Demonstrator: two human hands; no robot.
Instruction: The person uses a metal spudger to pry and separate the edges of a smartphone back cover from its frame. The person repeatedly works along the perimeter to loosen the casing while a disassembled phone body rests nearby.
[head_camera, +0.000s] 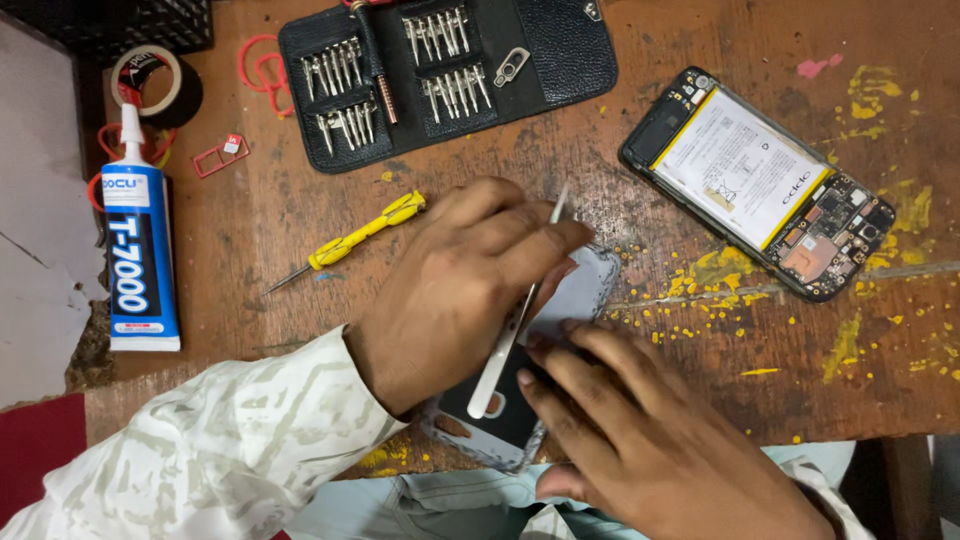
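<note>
The left hand (455, 290) is closed in a grip on a thin white tool (515, 335), which looks like a flat pry stick or tweezers; I cannot tell which. The tool runs on a slant, its fine tip pointing up past the knuckles and its wide end resting low over the phone panel (580, 290). This panel, grey and dark, lies flat on the worktop (300, 250) right under the grip. The right hand (640, 430) is just beside the grip, below it, with its fingers spread flat on the panel to press it still; it holds nothing.

I judge that the step in hand is working along the panel with the tool. The next move seems to need a steady panel and a gentle, exact tip.

Farther up from the grip lie a yellow screwdriver (350, 238) and an open bit case (440, 70). Well to the right is an opened phone body (755, 180) with its battery showing. Far left stands a glue tube (138, 240) below a tape roll (155, 85).
</note>
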